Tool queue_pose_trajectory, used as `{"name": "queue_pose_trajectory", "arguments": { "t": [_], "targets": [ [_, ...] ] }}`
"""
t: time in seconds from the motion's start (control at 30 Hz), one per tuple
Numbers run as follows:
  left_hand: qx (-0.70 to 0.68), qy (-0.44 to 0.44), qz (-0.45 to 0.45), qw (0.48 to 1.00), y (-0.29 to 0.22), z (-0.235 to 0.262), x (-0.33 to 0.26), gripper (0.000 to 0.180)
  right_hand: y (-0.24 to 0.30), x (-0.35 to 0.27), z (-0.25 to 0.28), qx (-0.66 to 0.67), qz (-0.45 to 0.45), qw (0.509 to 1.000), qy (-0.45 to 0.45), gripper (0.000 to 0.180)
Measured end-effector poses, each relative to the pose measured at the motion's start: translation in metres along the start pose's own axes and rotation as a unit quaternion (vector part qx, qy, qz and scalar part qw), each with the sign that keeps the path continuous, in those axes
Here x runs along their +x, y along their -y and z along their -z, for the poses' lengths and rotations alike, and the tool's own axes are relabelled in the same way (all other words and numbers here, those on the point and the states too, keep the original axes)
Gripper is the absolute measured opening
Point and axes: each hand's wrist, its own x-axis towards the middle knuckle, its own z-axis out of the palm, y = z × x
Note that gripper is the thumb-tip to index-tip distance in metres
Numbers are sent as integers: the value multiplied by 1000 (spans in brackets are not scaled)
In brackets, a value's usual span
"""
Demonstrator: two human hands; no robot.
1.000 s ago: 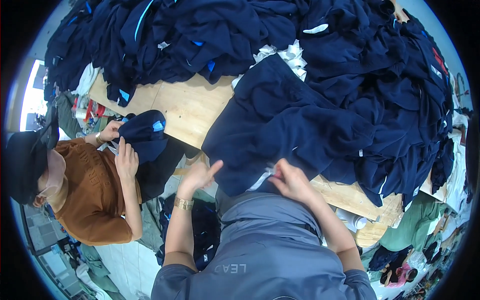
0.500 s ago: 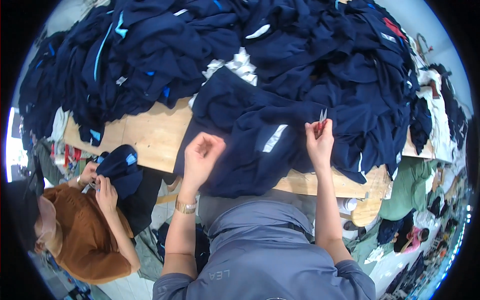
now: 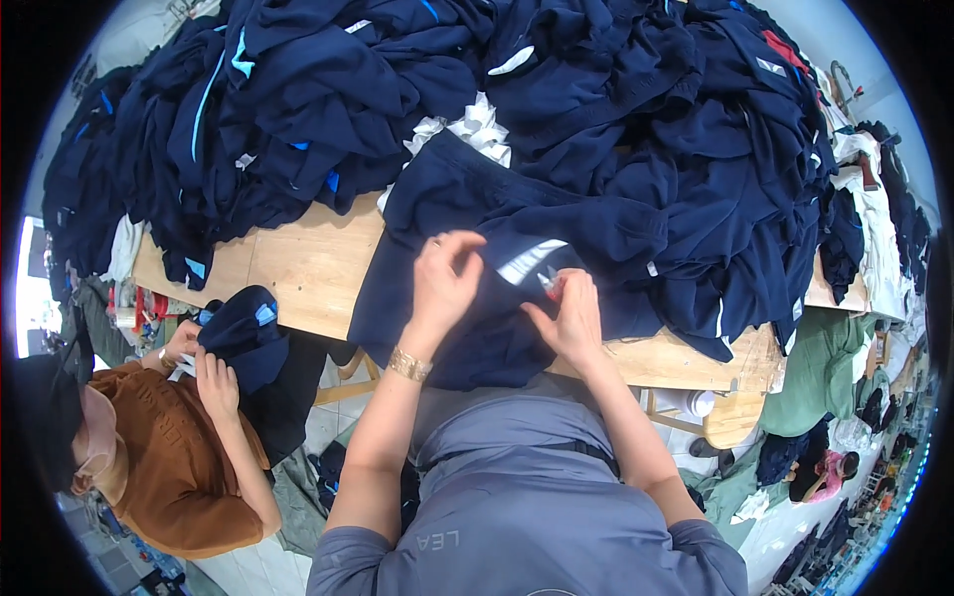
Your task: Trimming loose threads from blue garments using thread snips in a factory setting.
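Observation:
A navy garment (image 3: 447,194) lies spread over the front of the table, with a white strip (image 3: 532,260) across it. Above the garment, left of the strip, my left hand (image 3: 445,283) is open, its thumb and fingers curved apart and empty. My right hand (image 3: 574,316) grips small pointed scissors (image 3: 550,285) with red on the handle. Their blades point toward the strip's right end; I cannot tell whether they touch it. My right thumb sticks out to the left, and the fingers partly cover the scissors.
Large heaps of navy garments (image 3: 298,109) cover the back of the wooden table (image 3: 308,263). Crumpled white strips (image 3: 479,129) lie behind the garment. To the left, a person in a brown top (image 3: 184,467) handles a navy piece (image 3: 243,343). A wooden stool (image 3: 735,419) stands beneath the table's right side.
My right hand has come left and down with the scissors, close to the white strip. My left hand has moved right and up, and its fingers have spread. The two hands are nearer each other.

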Motion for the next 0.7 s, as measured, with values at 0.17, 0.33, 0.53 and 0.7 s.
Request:
{"name": "queue_pose_trajectory", "arguments": {
  "t": [0.17,0.33,0.53,0.7],
  "targets": [
    [18,-112,72,991,11,33,5,13,4,-10,4,52,12,998,-30,34],
    [92,150,256,951,8,79,-37,35,24,-31,-5,198,-19,976,92,32],
    [124,240,313,910,5,84,-83,45,35,-18,-19,245,-135,956,92,34],
    [103,46,219,969,-15,56,-62,32,44,11,-39,134,-95,984,76,36]
  ]
}}
